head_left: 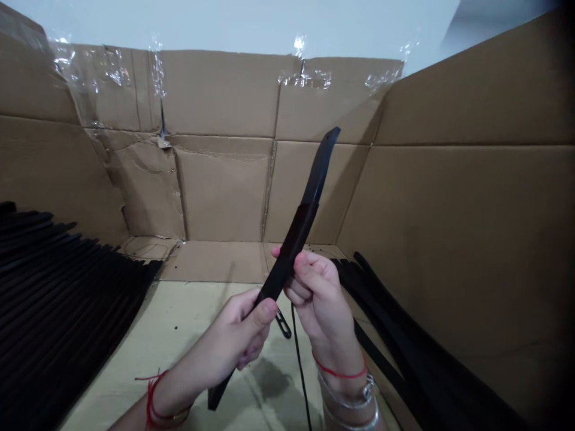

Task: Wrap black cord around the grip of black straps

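A long, flat, slightly curved black strip [318, 170] is held up at a slant, its top end leaning right. Its middle is covered by a dark sleeve-like wrap [295, 234]. My left hand [242, 332] is closed around the lower part, with the thumb along the front. Higher up, my right hand [317, 287] pinches the wrapped middle between thumb and fingers. Below the strip, between my hands, shows a small black slotted piece [283, 324]. A thin black cord [300, 365] runs down beside my right wrist; its upper end is hidden behind the hand.
Many black strips [72, 299] lie in a row at the left. More long black pieces [381, 311] lean along the right cardboard wall [476, 239]. Taped cardboard [220, 191] stands at the back. The pale work surface [188, 311] has a few dark specks.
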`<control>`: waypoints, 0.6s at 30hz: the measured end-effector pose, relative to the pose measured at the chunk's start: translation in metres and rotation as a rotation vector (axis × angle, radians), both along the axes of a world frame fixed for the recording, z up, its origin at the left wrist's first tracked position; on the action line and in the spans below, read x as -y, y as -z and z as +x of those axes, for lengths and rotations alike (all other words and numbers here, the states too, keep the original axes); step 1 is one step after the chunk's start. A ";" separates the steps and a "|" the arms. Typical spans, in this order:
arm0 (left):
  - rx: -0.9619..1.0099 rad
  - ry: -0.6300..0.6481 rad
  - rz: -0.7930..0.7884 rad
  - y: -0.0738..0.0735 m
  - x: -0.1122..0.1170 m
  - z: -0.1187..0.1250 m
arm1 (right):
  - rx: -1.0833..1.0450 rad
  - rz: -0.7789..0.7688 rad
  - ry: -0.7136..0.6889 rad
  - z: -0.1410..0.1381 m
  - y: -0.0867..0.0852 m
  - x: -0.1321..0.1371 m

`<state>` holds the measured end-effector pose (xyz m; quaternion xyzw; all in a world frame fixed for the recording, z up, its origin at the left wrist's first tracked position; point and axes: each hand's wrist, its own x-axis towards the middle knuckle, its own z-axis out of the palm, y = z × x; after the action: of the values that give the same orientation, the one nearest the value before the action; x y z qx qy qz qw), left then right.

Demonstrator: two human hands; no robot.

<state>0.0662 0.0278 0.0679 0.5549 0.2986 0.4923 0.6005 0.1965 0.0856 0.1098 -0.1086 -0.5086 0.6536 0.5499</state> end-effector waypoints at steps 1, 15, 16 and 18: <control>-0.004 -0.008 0.002 0.000 0.000 0.001 | -0.002 0.007 -0.002 -0.001 0.000 0.000; 0.242 0.479 -0.178 -0.002 0.002 -0.020 | 0.104 0.114 0.009 -0.016 0.008 0.007; 0.138 0.295 -0.137 -0.003 -0.001 -0.019 | 0.112 0.122 0.126 -0.016 0.009 0.006; -0.107 -0.239 0.013 -0.005 -0.005 -0.019 | 0.148 0.126 0.251 -0.016 0.010 0.003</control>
<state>0.0467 0.0331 0.0734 0.5447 0.3909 0.5322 0.5170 0.1804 0.0830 0.0998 -0.1844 -0.5702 0.5367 0.5940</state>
